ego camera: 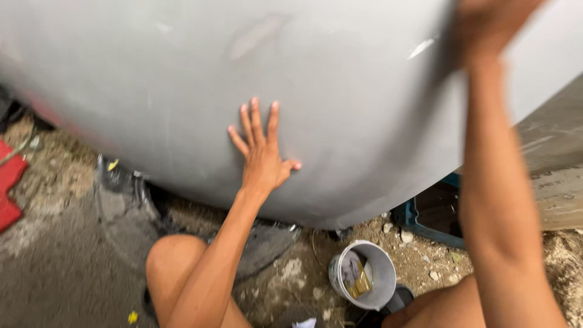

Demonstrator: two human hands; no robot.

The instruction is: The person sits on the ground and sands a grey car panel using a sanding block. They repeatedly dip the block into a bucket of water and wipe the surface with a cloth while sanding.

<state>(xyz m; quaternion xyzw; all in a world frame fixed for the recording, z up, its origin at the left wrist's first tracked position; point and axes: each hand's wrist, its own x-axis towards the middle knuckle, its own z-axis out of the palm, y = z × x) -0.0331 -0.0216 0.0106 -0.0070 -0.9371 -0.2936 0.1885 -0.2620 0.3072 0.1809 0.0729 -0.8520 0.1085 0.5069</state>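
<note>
A large grey curved panel (340,91), smooth and matt like a primed vehicle body part, filled the upper part of the head view and bulged down toward the ground. The left hand (262,152) lay flat against its lower face, near the middle of the curve, palm pressed to the surface with the fingers (254,118) spread and pointing up and the thumb out to the side; it gripped nothing, only rested open on the panel. The right hand (489,24) was up at the panel's top right edge, blurred and partly cut off by the frame; it touched the panel there, but whether its fingers curled over the edge or simply pressed on it could not be told.

Below the panel's lower rim, on the dirt and concrete ground (54,273), stood a small white bucket (384,276), just beside the person's right knee (437,307). Inside it lay a crumpled grey rag (351,270) and a yellowish folded piece (362,284), touching each other. The left knee (173,258) was bent up beneath the left forearm. A dark blue crate (410,215) sat under the panel's right end, behind the bucket. A red object (9,188) lay at the left edge of the ground, well apart from the hands.
</note>
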